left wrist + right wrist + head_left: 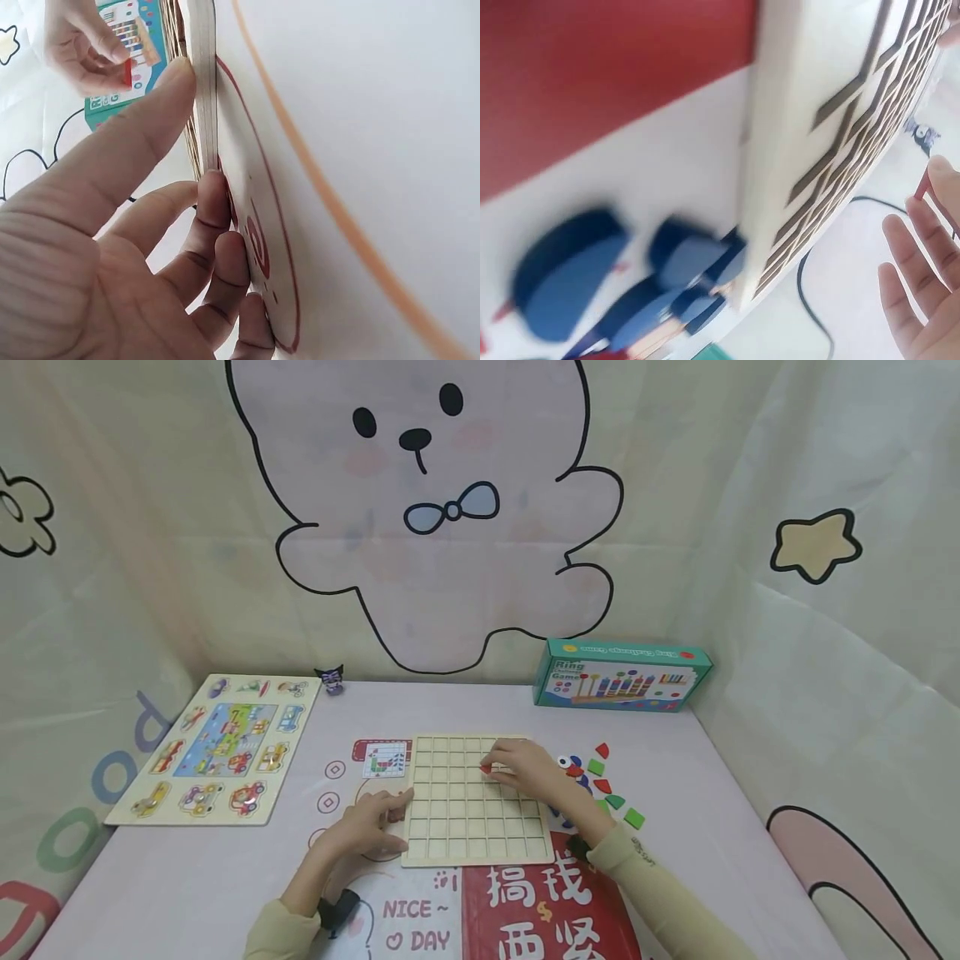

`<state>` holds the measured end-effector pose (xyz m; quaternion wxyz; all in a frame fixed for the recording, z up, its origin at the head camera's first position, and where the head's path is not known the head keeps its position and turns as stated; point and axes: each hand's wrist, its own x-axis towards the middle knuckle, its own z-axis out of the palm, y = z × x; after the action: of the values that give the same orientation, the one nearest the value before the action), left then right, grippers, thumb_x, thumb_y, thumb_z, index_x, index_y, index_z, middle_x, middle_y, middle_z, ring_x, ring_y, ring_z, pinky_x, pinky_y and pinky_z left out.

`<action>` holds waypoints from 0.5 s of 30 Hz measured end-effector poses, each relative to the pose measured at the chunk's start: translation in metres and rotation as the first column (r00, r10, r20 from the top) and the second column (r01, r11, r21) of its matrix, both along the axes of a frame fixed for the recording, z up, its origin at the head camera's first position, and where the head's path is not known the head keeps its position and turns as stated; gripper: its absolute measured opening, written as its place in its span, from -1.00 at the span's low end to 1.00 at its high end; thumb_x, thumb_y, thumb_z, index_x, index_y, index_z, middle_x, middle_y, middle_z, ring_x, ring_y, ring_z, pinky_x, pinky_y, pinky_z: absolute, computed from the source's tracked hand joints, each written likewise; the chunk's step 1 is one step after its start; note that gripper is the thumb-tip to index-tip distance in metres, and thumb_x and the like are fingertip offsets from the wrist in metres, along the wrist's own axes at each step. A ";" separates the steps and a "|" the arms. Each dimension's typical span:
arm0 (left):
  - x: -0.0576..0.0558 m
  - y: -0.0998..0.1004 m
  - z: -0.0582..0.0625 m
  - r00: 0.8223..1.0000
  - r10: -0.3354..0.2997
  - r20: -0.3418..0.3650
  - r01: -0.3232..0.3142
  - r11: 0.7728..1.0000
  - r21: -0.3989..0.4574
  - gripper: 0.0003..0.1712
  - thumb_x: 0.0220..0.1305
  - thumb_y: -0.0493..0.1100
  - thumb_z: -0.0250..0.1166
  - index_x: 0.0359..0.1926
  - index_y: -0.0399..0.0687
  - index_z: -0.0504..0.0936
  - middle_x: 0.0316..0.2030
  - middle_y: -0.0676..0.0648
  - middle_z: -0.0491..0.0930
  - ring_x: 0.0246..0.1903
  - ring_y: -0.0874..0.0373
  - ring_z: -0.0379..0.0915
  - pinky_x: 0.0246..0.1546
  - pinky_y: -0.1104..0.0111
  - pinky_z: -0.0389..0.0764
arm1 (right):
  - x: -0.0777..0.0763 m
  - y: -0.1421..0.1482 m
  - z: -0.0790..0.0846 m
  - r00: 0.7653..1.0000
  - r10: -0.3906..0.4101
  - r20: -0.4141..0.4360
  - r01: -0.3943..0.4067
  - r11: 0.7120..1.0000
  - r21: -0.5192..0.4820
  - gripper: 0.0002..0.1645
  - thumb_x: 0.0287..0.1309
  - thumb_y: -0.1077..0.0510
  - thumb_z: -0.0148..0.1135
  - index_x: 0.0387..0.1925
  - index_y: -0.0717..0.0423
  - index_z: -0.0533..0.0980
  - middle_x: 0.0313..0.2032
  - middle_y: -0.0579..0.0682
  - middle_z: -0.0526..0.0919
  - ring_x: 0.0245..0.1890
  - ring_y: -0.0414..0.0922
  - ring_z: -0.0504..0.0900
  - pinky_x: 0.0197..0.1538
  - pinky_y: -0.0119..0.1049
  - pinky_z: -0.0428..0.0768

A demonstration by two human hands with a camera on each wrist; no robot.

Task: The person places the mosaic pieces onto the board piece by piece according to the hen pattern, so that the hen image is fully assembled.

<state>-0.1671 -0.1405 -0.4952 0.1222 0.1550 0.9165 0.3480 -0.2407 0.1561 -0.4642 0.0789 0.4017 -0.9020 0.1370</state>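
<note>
A pale wooden grid board point(472, 827) lies flat on the table, its raised lines forming square cells. Above its upper right part, my right hand point(525, 768) pinches a small red piece point(923, 184) between thumb and fingertips. The piece appears edge-on in the right wrist view, so its shape cannot be told. At the board's left edge, my left hand point(366, 825) rests with its thumb and index finger touching the side, the other fingers loosely bent on the table. Loose blue pieces point(574, 274) lie beside the board's right side, partly hidden by my right forearm in the head view.
Green pieces point(634, 818) and red pieces point(602, 750) are scattered right of the board. A small picture card point(386, 761) lies at its upper left. Farther left is a picture puzzle board point(187, 802). A small dark figurine point(332, 680) and a green game box point(622, 675) stand at the back.
</note>
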 end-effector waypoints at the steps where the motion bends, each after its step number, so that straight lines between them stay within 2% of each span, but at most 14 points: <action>1: 0.000 0.000 0.000 1.000 0.006 0.004 -0.006 1.000 0.006 -0.07 -0.26 -0.12 0.52 0.25 -0.04 0.39 -0.38 0.07 0.34 -0.34 0.15 0.11 -0.33 0.27 0.17 | 0.000 -0.003 0.001 1.000 0.010 -0.001 -0.010 1.000 -0.001 -0.77 0.07 0.07 0.30 -0.18 -0.06 0.62 -0.25 -0.15 0.60 -0.23 -0.23 0.55 -0.11 -0.23 0.50; 8: -0.002 0.000 -0.003 1.000 0.000 0.004 0.000 1.000 0.017 -0.06 -0.26 -0.11 0.53 0.26 -0.04 0.39 -0.39 0.05 0.34 -0.36 0.15 0.10 -0.35 0.29 0.16 | -0.001 -0.020 0.001 0.999 0.043 -0.008 -0.043 0.999 0.009 -0.76 0.07 0.06 0.30 -0.17 -0.07 0.62 -0.25 -0.17 0.60 -0.24 -0.25 0.55 -0.13 -0.31 0.51; 15: -0.001 -0.001 -0.002 1.000 -0.004 0.005 0.004 1.000 0.015 -0.07 -0.25 -0.11 0.52 0.26 -0.04 0.39 -0.40 0.04 0.33 -0.38 0.15 0.10 -0.37 0.30 0.15 | -0.002 -0.038 0.002 0.999 0.042 0.030 -0.042 0.999 0.003 -0.74 0.08 0.05 0.29 -0.14 -0.07 0.62 -0.22 -0.17 0.61 -0.20 -0.24 0.56 -0.09 -0.32 0.52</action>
<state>-0.1685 -0.1419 -0.4977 0.1240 0.1567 0.9132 0.3552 -0.2426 0.1184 -0.4624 0.0616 0.4186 -0.8948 0.1428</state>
